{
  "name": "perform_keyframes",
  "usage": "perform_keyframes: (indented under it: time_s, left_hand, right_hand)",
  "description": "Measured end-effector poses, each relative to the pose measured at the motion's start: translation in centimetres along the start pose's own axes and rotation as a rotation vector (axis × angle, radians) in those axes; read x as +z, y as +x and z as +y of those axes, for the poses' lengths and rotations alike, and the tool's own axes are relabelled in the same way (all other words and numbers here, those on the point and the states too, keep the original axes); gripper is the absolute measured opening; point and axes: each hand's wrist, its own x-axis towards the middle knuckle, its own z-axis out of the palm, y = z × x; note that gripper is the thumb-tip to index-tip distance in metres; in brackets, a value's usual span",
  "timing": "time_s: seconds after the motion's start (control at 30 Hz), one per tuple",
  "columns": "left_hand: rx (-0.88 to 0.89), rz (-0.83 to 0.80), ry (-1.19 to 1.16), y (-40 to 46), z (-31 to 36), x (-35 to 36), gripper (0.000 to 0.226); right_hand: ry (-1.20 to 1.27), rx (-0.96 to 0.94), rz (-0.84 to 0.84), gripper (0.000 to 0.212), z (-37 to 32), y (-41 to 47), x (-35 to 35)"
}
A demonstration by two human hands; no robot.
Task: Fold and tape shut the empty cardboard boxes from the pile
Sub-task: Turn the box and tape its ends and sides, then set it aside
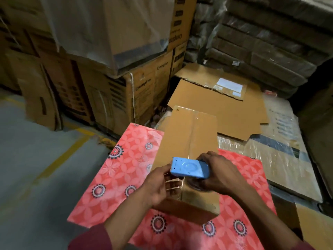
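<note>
— Tape is down along the centre seam of the cardboard box (189,141), shiny from the far edge back to the near one. What matters at this step?

— Finishing the strip cleanly, I'd judge. The blue tape dispenser (189,168) sits at the near top edge of the box, so the tape should be carried over that edge and down the front face, kept taut and square to the seam, then cut with a sharp tilt so it doesn't wrinkle.

— How do the hands lie?

— The right hand (221,174) grips the dispenser from the right, fingers (207,156) curled over its far side. The left hand (162,184) is at the dispenser's left end; its fingers (173,183) lie loosely spread and nearly straight on the box's front face, just beneath the dispenser. Whether the thumb pinches the dispenser I cannot tell.

— And the box itself?

— Directly under both hands, flaps closed, standing on the red flowered bench (126,159). Beyond the fingertips lie flattened cardboard sheets (216,105), likely the pile still to do.

— Any risk?

— If the left hand lifts off, the light box may slide as the tape is pulled.
</note>
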Motion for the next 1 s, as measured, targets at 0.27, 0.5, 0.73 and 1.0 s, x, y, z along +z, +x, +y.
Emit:
perform_keyframes:
  time_s: [0.27, 0.5, 0.73, 1.0]
  left_hand:
    - [0.226, 0.226, 0.203, 0.1, 0.7, -3.6, 0.024]
    - [0.226, 0.388, 0.235, -0.4, -0.8, -8.4, 0.019]
    - [0.120, 0.448, 0.245, -0.3, -2.7, -11.2, 0.014]
    - [0.349, 0.571, 0.416, 0.8, -3.2, -11.4, 0.043]
  right_hand:
    - [-0.054, 0.061, -0.147, 0.070, -3.8, 0.1, 1.5]
    - [-0.082, 0.040, -0.233, 0.078, -2.3, -2.5, 1.6]
    - [-0.131, 0.055, -0.287, 0.063, -0.4, -5.3, 2.9]
    - [-0.167, 0.070, -0.285, 0.060, -2.0, -4.0, 3.4]
